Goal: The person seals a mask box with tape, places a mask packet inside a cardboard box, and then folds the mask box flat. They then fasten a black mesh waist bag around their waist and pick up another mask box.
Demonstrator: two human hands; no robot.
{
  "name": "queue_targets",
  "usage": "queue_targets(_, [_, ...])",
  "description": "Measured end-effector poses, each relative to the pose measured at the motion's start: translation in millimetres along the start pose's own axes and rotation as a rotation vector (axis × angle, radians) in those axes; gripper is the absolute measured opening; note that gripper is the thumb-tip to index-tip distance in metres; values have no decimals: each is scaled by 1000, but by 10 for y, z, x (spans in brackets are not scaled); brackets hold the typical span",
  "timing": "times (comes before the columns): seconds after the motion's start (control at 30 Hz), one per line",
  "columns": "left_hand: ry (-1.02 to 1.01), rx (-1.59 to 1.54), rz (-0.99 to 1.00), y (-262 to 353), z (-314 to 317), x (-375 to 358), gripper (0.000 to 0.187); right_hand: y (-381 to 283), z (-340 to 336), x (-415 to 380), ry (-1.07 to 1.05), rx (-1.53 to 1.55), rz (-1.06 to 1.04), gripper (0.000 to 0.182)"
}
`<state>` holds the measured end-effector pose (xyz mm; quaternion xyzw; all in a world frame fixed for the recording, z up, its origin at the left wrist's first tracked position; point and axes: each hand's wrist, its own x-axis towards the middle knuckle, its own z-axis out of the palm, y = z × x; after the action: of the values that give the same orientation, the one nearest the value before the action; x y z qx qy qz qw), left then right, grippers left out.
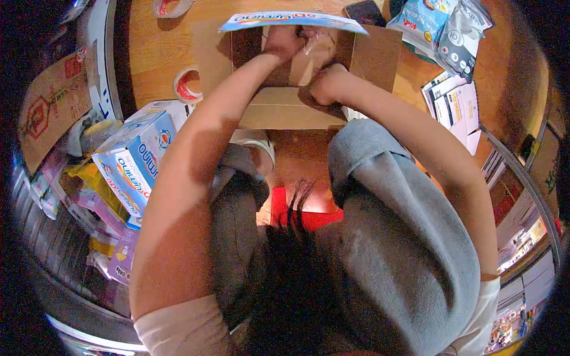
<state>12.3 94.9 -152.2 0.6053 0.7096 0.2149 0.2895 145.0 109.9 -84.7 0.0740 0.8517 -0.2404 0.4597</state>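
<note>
An open cardboard box (285, 110) sits on the wooden floor in front of my knees, with its flaps spread. My left hand (284, 43) reaches into it near the far side, fingers curled by a tan, shiny piece (316, 56) that I cannot identify. Lower and to the right, my right hand (326, 84) is inside the near right part, beside the same piece; its fingers are largely hidden. Across the far edge of the box stretches a blue-and-white printed panel (294, 21), which covers part of the opening above my left hand.
Left of my left arm stands a blue-and-white printed carton (133, 157). Tape rolls (189, 85) lie on the floor (151, 47). To the right are foil-like packets (436, 29), a dark phone (364, 13) and printed papers (454, 107). Something red (306, 216) lies between my legs.
</note>
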Motion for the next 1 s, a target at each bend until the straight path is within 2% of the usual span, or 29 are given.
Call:
queue_targets(0.03, [-121,-57,-41,-26,-29,27,41,0,-7,-7,10,1,-9,29])
queue_targets(0.13, [-64,-50,100,7,-151,-12,40,-20,31,-5,135,49,36,28])
queue_targets(0.17, [14,88,98,64,-179,-96,30,-14,32,-4,95,20,25,27])
queue_targets(0.23, [27,19,139,-213,105,-16,31,-49,-90,-116,15,-35,5,26])
queue_targets(0.27, [32,-17,159,-311,208,6,32,-54,-92,-144,60,-17,17,24])
queue_targets(0.3, [-56,-81,167,100,-279,-179,28,-61,-87,-168,104,0,27,23])
queue_targets(0.4, [-432,87,-85,356,-845,-447,37,-37,6,-154,262,-17,14,22])
queue_targets(0.47, [-495,-77,-217,753,-1436,-627,28,-49,-35,-222,369,56,-11,20])
queue_targets(0.53, [-382,-194,-284,934,-1819,-819,17,-148,-320,-567,469,234,-44,25])
queue_targets(0.6, [-206,-217,-315,1089,-2070,-931,12,-135,-677,-951,464,461,-268,32])
queue_targets(0.7, [64,-339,-264,1124,-2118,-940,12,-257,-850,-1221,423,1361,-379,37])
queue_targets(0.73, [148,-399,-235,1114,-2065,-949,13,-306,-848,-1231,489,1453,-427,36])
queue_targets(0.77, [239,-291,-199,1125,-2012,-953,18,-365,-827,-1197,553,1545,-476,35])
queue_targets(0.83, [270,-229,-145,1208,-1911,-959,19,-422,-838,-1183,608,1740,-512,29])
queue_targets(1.0, [291,-179,131,1282,-1696,-940,32,-394,-725,-996,754,1762,-509,30])
